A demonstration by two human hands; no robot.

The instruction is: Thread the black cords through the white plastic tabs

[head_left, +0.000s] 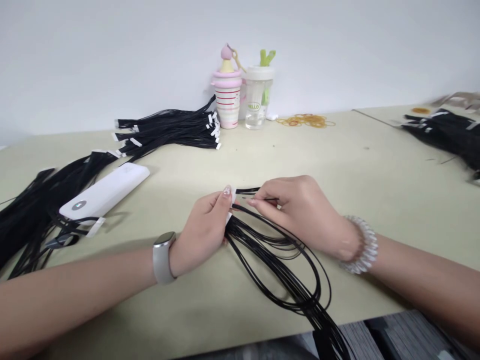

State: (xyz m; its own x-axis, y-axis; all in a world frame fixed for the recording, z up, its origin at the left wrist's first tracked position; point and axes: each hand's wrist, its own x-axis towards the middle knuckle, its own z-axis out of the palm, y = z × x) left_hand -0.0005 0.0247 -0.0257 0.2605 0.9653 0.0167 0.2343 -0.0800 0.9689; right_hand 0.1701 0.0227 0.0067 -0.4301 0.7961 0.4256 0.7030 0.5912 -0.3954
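Observation:
My left hand (204,230) is closed around a bundle of thin black cords (285,270) at their upper ends, with a small white tag showing by the thumb. My right hand (300,212) pinches one or two of the cord ends just right of the left thumb. The cords loop across the beige table (375,170) between my hands and trail off its front edge at the lower right. A silver band sits on my left wrist and a clear beaded bracelet on my right.
A large pile of black cords with white tags (165,131) spreads over the left side, with a white power bank (105,192) lying on it. A pink cup (227,95), a clear bottle (258,97) and yellow rubber bands (305,120) stand at the back. More black cords (446,132) lie far right.

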